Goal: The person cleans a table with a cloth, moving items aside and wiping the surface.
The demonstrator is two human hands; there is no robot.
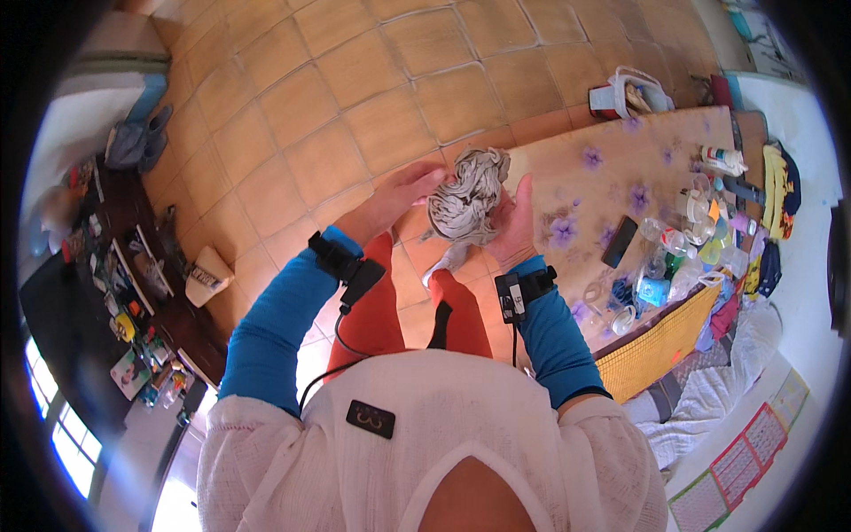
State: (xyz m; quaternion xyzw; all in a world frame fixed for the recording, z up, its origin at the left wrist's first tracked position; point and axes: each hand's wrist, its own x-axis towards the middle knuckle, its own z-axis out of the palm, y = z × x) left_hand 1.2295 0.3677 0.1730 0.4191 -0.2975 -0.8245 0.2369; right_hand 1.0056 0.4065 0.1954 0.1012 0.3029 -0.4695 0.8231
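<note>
A crumpled bundle of grey-beige cloth (468,199) is between my two hands, above the tiled floor and beside the table's edge. My left hand (411,186) is at its left side, with the fingertips against the folds. My right hand (513,229) supports the bundle from the right, palm turned inward and thumb pointing up, apart from the cloth. Some fingers of the right hand are hidden behind the bundle. Below the cloth, a foot in a light sock or shoe (453,258) shows on the floor.
At right stands a table with a flowered cover (565,179), bearing a black phone (620,241), plastic bottles (665,237) and cups. A bin (628,96) stands beyond it. Along the left are a cluttered dark cabinet (189,326), a pale container (208,276) and boots (156,136).
</note>
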